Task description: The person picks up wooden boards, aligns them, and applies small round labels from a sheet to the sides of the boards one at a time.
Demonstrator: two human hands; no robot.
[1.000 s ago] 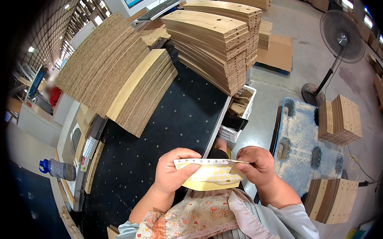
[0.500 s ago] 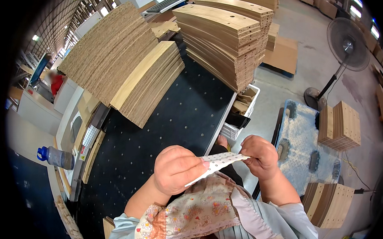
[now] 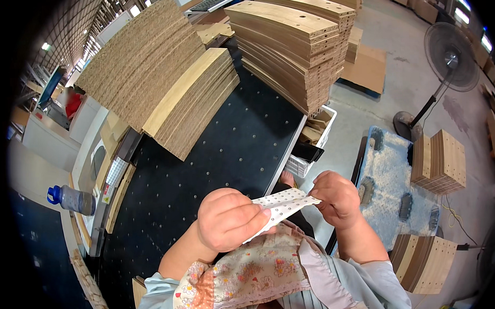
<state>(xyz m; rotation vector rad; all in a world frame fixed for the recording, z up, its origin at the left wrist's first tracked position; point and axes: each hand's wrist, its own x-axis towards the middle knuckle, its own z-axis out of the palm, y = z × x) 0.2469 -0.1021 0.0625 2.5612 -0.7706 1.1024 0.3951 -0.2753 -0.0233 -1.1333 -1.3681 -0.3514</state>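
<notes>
Between my two hands is a thin white sheet (image 3: 282,203) marked with rows of small dark dots, bent along its length. My left hand (image 3: 228,219) grips its left end, fingers curled over it and thumb on top. My right hand (image 3: 336,199) pinches the right corner between thumb and fingertips. The sheet hangs in the air above my floral apron (image 3: 257,268), near the front edge of a black worktable (image 3: 204,178) dotted with small studs. What the right fingertips hold besides the sheet's edge is too small to tell.
Stacked curved wooden boards (image 3: 281,33) and raw-edged boards (image 3: 141,65) stand on the table's far side. A white basket (image 3: 327,131) with offcuts and a dark phone-like slab (image 3: 307,151) adjoins its right edge. Rightward are a blue pallet (image 3: 388,204) and a standing fan (image 3: 450,60). A water bottle (image 3: 72,200) is left.
The sheet has tilted and opened a little, so more of its dotted face shows. Both hands keep their hold and have barely moved.
</notes>
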